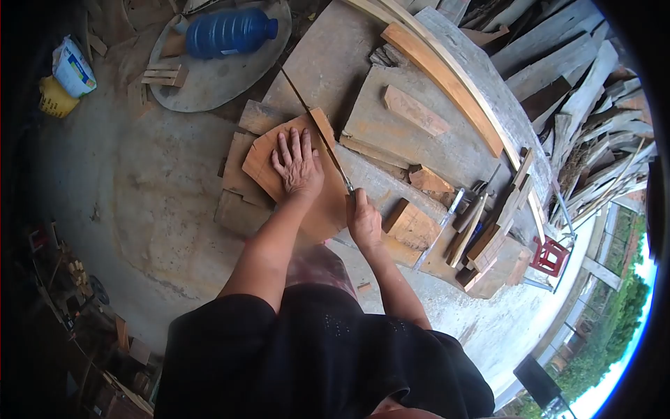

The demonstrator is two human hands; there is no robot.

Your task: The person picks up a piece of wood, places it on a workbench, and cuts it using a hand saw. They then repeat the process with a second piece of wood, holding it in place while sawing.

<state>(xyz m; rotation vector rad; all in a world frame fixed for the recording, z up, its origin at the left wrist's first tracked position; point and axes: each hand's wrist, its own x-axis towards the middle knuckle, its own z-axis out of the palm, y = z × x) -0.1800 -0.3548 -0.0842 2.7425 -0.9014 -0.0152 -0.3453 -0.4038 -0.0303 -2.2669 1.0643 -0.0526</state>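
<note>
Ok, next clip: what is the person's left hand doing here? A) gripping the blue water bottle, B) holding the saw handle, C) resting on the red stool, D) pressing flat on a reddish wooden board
D: the left hand lies palm-down with fingers spread on the wooden board, while the right hand grips the handle of the saw that runs along the board's edge.

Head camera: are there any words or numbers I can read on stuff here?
None can be read.
White bag: blue print, too blurred to read.
Blue bottle: no label shows.
Board under the left hand and saw in the right hand: no writing shows.
</note>
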